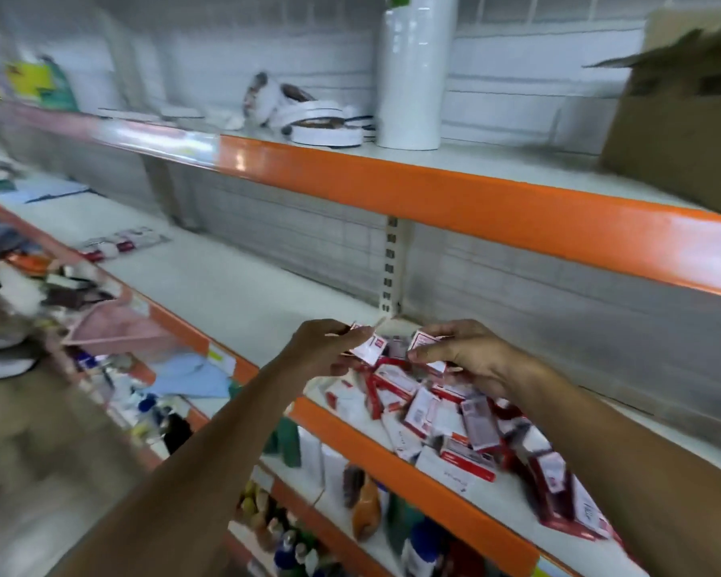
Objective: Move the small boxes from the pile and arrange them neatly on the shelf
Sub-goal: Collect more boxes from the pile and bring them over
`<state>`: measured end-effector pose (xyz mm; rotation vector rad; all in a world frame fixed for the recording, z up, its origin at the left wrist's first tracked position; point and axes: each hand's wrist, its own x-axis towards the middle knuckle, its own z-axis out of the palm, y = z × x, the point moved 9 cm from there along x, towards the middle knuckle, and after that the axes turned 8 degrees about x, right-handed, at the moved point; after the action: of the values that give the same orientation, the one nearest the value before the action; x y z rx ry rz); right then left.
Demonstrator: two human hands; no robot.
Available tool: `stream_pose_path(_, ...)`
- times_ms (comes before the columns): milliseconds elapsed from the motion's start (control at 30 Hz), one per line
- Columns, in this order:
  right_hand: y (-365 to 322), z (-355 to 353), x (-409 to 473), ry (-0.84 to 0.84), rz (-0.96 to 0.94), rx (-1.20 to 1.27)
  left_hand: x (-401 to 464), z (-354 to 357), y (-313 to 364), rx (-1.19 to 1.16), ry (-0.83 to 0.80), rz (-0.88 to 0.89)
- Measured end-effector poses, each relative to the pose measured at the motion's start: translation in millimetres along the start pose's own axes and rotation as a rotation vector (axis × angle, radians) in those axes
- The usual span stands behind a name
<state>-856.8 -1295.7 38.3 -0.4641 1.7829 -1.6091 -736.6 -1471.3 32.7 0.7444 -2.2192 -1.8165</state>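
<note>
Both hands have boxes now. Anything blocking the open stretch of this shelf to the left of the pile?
Nothing visible blocks it. The left hand and right hand each hold a small box above the pile. The shelf to the left lies bare up to the flat packets far off.

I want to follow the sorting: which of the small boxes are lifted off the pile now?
Two: the box pinched by the left hand and the box gripped by the right hand. The others lie jumbled in the pile.
</note>
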Motion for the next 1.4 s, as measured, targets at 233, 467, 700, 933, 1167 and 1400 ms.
stream_pose_path(233, -3, 140, 51, -0.216, 0.013, 0.050, -13, -124, -39, -0.050, 0.147, -0.054)
stream_pose_path(467, 9, 278, 77, -0.416, 0.052, -0.132, -34, -244, -87, -0.050, 0.276, -0.106)
stream_pose_path(700, 18, 387, 104, -0.486, 0.024, -0.293, -66, -351, -148, -0.002, 0.412, -0.203)
stream_pose_path(933, 12, 481, 145, -0.546, -0.029, -0.356, -79, -434, -173, -0.083, 0.500, -0.249)
stream_pose_path(1167, 6, 554, 230, -0.572, -0.094, -0.395, -33, -522, -196, -0.078, 0.566, -0.256)
stream_pose_path(1400, -33, 613, 319, -0.573, -0.148, -0.441, 35, -604, -193, -0.049, 0.571, -0.292)
